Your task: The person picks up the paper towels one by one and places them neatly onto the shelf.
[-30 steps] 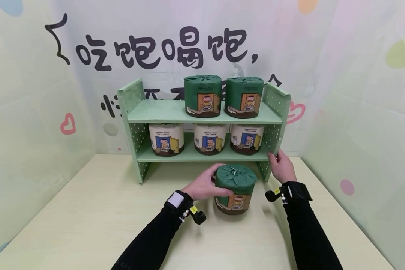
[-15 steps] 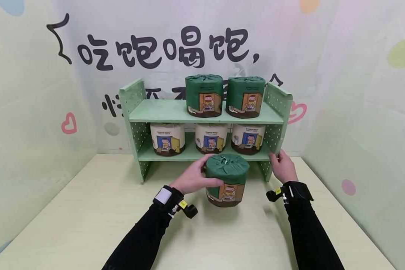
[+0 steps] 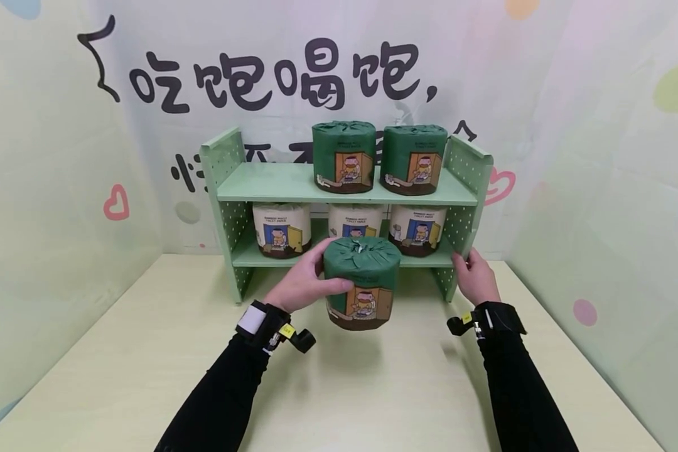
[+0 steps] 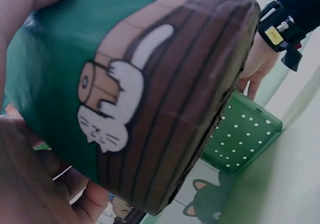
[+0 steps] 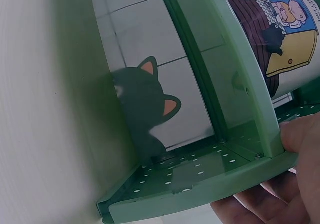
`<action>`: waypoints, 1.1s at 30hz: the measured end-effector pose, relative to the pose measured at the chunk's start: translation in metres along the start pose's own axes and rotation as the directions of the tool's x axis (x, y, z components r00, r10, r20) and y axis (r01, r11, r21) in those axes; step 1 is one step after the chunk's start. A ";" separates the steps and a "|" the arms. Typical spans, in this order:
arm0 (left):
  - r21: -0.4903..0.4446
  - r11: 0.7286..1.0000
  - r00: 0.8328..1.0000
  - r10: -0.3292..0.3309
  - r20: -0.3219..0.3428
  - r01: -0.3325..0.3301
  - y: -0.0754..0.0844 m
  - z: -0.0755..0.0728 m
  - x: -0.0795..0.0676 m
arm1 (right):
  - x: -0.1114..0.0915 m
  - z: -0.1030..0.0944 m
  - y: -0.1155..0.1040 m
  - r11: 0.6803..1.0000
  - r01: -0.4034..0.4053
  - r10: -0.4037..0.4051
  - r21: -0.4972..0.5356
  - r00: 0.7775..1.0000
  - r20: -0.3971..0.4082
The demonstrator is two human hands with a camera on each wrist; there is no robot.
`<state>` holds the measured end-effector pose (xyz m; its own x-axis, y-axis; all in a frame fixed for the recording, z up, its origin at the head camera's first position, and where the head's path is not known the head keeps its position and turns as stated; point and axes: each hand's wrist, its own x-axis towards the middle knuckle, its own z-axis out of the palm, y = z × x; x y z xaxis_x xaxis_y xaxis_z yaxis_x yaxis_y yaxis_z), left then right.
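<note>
My left hand (image 3: 299, 282) grips a green-wrapped toilet paper roll (image 3: 363, 282) from its left side, thumb across the front. The roll is raised above the table, before the shelf rack, and partly covers the middle white roll. In the left wrist view, the wrapper's white cat print (image 4: 112, 114) fills the middle, with fingers around the roll. My right hand (image 3: 477, 279) holds the lower right side panel of the light green two-tier rack (image 3: 271, 182). The right wrist view has the thumb and fingers on either side of that panel (image 5: 200, 196).
Two green rolls, one in the middle (image 3: 344, 157) and one at the right (image 3: 414, 160), stand on the upper shelf. Three white rolls, including the left one (image 3: 282, 230), stand on the lower shelf. A printed cloth wall (image 3: 164, 138) encloses the pale table (image 3: 147, 351).
My left hand has lifted the green roll from near the table and carried it up and leftward. My right hand has stayed on the rack's side panel.
</note>
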<state>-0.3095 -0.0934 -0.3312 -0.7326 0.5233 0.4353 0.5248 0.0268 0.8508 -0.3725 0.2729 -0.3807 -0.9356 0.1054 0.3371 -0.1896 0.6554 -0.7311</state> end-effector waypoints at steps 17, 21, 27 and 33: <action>-0.007 0.997 0.995 0.077 -0.061 -0.078 0.029 -0.028 -0.007 | 0.000 0.000 -0.001 1.000 0.002 -0.002 0.001 1.000 -0.002; 0.009 0.995 0.990 0.102 -0.102 -0.101 0.037 -0.035 -0.008 | -0.001 -0.001 -0.002 1.000 0.004 -0.004 0.003 1.000 0.000; 0.034 0.992 0.975 0.123 -0.183 -0.119 0.050 -0.046 -0.010 | -0.003 -0.001 -0.003 1.000 0.012 -0.012 0.003 1.000 0.001; -0.002 0.986 0.952 0.161 -0.261 -0.167 0.065 -0.056 -0.009 | -0.003 -0.001 -0.002 1.000 0.013 -0.013 0.004 1.000 0.005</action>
<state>-0.2931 -0.1438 -0.2628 -0.7261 0.2801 0.6280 0.6390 -0.0623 0.7667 -0.3688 0.2717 -0.3795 -0.9346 0.0929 0.3432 -0.2027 0.6539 -0.7290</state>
